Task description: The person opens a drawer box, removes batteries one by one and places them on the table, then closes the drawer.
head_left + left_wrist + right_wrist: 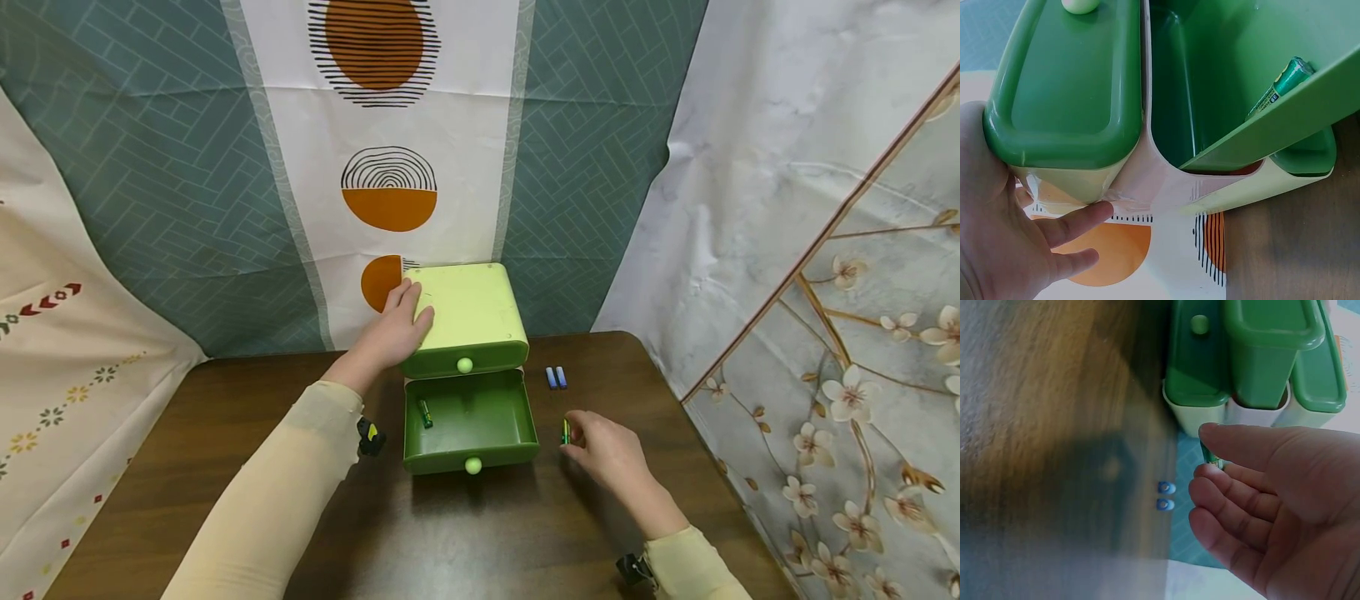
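A small light-green drawer cabinet (468, 304) with green drawers stands against the back cloth. Its middle drawer (480, 458) is pulled out, and a green battery (425, 413) lies inside, toward the left. My left hand (393, 329) rests against the cabinet's upper left edge; in the left wrist view its fingers (1075, 226) reach along the side, fairly straight. To the right of the drawer, over the table, my right hand (607, 446) pinches another green battery (566, 431) between thumb and fingertips. Most of that battery is hidden by the thumb in the right wrist view.
Two blue-and-white batteries (556, 377) stand side by side on the brown table (360, 517), right of the cabinet. Patterned cloths hang behind and at both sides. The top drawer (450, 360) is closed, and the bottom drawer (1197, 369) is closed too.
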